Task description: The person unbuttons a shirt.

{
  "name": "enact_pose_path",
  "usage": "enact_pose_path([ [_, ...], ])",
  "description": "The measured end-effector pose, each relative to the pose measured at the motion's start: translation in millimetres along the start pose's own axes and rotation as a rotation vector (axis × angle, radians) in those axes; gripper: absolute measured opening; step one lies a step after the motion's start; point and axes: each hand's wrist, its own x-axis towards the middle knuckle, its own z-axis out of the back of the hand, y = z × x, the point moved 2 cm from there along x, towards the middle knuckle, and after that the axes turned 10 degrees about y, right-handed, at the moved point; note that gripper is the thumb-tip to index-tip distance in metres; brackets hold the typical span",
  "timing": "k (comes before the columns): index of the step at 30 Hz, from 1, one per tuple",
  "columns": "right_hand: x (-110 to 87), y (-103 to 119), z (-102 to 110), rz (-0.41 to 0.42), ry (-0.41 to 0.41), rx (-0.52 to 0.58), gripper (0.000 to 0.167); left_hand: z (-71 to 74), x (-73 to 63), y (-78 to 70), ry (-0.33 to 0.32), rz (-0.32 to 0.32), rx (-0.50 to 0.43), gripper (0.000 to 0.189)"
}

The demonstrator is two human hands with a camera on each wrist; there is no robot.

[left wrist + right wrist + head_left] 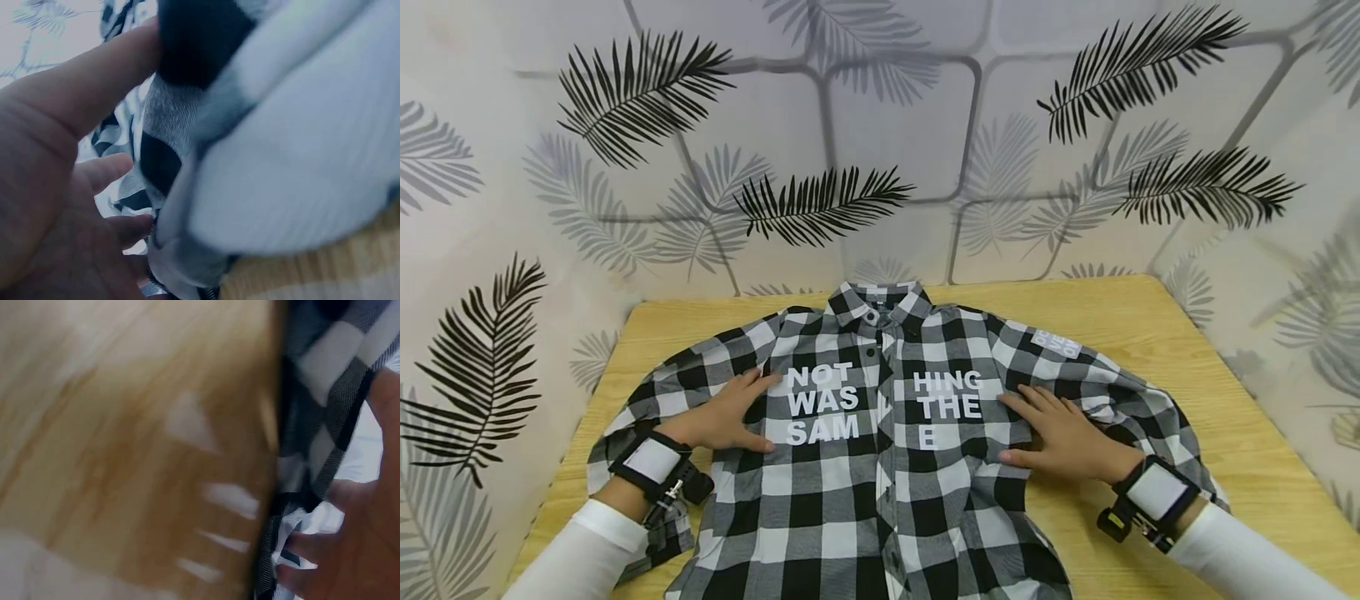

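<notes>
A black, grey and white checked shirt (pixel 820 500) lies front up, its collar toward the wall and its front buttoned. White letters are printed on both sides of its chest. On the shirt's left-hand side in the head view, my left hand (pixel 726 414) rests with fingers spread beside the lettering. My right hand (pixel 1063 437) touches the opposite side near the armpit, its fingers straight and apart. In the left wrist view, loose checked cloth (pixel 165 125) rises close to the thumb. The right wrist view shows the shirt's edge (pixel 325 381) by the fingers.
The shirt lies on a wooden table (pixel 1097 308), whose far edge meets a wall (pixel 895 125) patterned with leaves. Both sleeves spread outward; the right-hand sleeve (pixel 1120 387) bends down past my forearm. Each wrist carries a strapped device.
</notes>
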Motion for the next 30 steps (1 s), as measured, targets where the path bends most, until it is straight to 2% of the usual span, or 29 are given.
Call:
enact_pose_path([
  [4,3.3,-14.6,-2.5,-0.024,0.074,0.033,0.109,-5.5,-1.3,-6.7,0.049,0.027,0.034,0.106],
  [9,1.6,-27.9,7.7,0.023,0.134,0.076,0.118,-8.7,-9.4,-17.1,0.085,0.057,0.021,0.106],
  [13,0.2,-30.6,15.0,0.04,0.189,0.094,0.122,-7.5,-13.5,-19.3,0.081,0.045,0.006,0.102],
  [16,-0.5,-29.7,21.2,0.054,0.23,0.1,0.12,-2.2,-13.6,-17.0,0.076,0.018,-0.02,0.09],
  [19,2.6,-27.6,29.0,0.093,0.214,0.115,0.102,6.8,-10.0,-13.7,0.033,-0.014,-0.04,0.073],
  [23,15.2,-20.8,41.8,0.152,0.094,0.124,0.075,18.7,3.2,-15.3,-0.084,-0.049,-0.06,0.057],
  [26,29.7,-12.9,47.5,0.159,0.022,0.123,0.066,22.7,19.2,-24.0,-0.148,-0.064,-0.1,0.054],
  [30,54.9,-0.7,46.9,0.163,-0.02,0.147,0.058,25.7,42.0,-42.0,-0.174,-0.104,-0.149,0.052],
])
